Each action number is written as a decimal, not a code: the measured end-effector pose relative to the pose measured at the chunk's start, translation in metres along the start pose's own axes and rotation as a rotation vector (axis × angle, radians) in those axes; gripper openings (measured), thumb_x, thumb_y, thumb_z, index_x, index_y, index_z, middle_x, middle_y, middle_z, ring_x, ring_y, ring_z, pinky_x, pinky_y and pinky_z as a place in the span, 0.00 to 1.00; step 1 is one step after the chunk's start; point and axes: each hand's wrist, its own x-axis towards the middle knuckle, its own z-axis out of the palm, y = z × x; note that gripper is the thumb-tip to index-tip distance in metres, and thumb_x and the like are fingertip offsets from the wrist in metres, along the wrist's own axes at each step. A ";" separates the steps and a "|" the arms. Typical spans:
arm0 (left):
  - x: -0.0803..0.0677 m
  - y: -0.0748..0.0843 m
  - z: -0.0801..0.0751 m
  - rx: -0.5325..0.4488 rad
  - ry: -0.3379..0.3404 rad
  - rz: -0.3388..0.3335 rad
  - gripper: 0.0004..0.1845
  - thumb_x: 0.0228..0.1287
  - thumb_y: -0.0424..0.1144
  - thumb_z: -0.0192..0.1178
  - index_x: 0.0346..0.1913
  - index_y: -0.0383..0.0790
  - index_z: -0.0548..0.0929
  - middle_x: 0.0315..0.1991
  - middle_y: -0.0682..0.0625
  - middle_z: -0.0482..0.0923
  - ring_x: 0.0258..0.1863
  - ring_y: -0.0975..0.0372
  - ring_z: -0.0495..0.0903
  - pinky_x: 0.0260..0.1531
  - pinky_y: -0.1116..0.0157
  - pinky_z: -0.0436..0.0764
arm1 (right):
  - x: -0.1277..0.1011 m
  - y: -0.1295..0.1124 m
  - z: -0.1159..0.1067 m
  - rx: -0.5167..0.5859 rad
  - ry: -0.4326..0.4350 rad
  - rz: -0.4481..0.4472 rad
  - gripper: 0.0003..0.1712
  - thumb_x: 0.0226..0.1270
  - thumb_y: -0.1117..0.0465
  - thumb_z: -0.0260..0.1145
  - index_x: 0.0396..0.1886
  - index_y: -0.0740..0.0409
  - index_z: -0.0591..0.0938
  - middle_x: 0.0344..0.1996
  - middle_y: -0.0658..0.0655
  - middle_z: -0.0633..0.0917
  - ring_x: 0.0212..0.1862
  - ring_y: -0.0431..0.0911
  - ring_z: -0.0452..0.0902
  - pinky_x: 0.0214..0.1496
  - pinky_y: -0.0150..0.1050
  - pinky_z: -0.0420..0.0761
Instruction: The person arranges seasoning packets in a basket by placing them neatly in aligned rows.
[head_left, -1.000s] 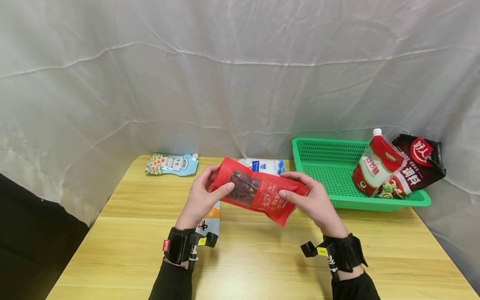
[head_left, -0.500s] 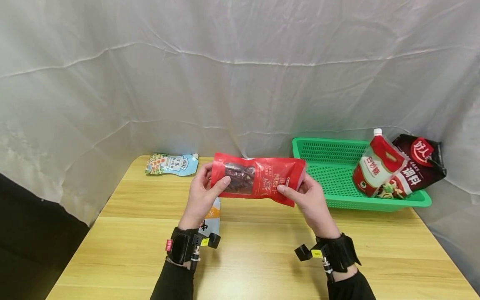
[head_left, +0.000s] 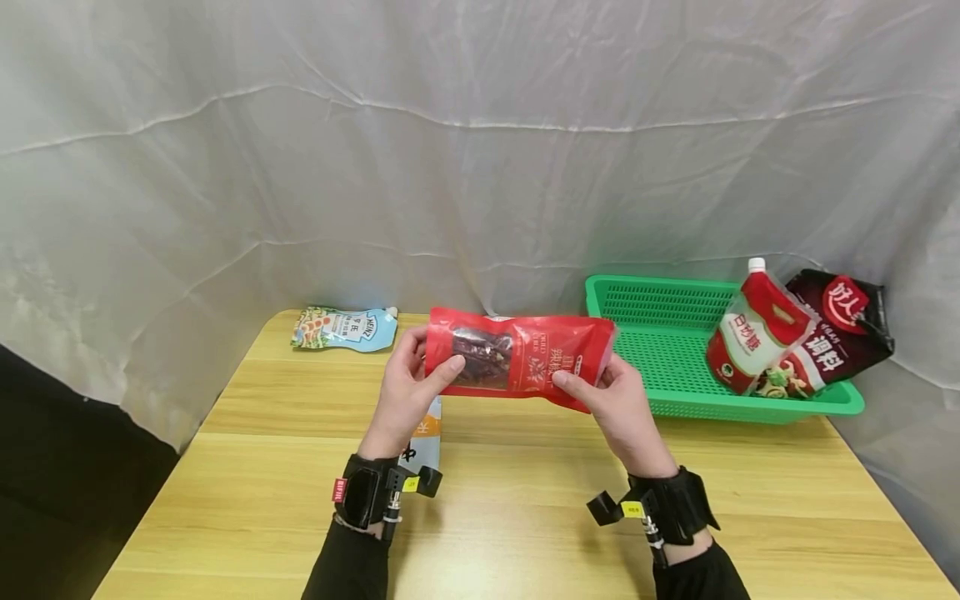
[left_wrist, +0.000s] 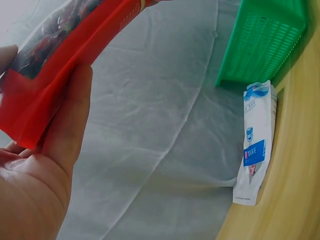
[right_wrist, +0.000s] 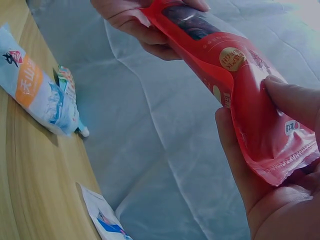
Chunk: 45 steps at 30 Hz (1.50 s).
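Red chili bag (head_left: pixel 517 354) held above desk (head_left: pixel 510 500), window side toward head camera. Left hand (head_left: pixel 407 387) pinching one end, right hand (head_left: pixel 621 407) pinching other, thumbs on front. Green basket (head_left: pixel 648 354) at right; sugar pouch (head_left: pixel 750 342) and black bag (head_left: pixel 858 333) in it.

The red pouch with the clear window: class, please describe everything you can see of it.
The glossy red, plastic-looking pouch bears pale printing, a round gold emblem and a clear window showing dark pieces; one end edge is ribbed. Creased, it is held above the pale wooden table, running left to right, nearly level in the head view. The left hand grips the window end, the right hand the other, thumbs on its front.
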 end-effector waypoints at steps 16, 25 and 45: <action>0.001 -0.002 -0.012 0.091 -0.187 -0.113 0.29 0.65 0.35 0.71 0.68 0.41 0.75 0.60 0.41 0.78 0.56 0.49 0.79 0.52 0.58 0.86 | -0.004 -0.012 -0.015 -0.195 -0.028 0.004 0.27 0.68 0.60 0.75 0.62 0.69 0.79 0.48 0.58 0.88 0.47 0.44 0.86 0.48 0.39 0.88; 0.001 -0.003 -0.015 0.137 -0.308 -0.120 0.23 0.65 0.35 0.72 0.62 0.43 0.81 0.54 0.41 0.82 0.48 0.49 0.84 0.47 0.54 0.88 | -0.003 -0.013 -0.022 -0.255 -0.096 0.008 0.26 0.68 0.61 0.75 0.60 0.69 0.80 0.47 0.62 0.87 0.45 0.46 0.85 0.46 0.39 0.88; -0.001 -0.002 -0.007 0.104 -0.229 -0.115 0.23 0.67 0.39 0.72 0.63 0.45 0.80 0.55 0.42 0.81 0.50 0.49 0.82 0.46 0.55 0.89 | -0.002 -0.011 -0.015 0.048 0.024 -0.023 0.31 0.73 0.65 0.69 0.73 0.62 0.72 0.53 0.53 0.84 0.51 0.44 0.82 0.50 0.36 0.87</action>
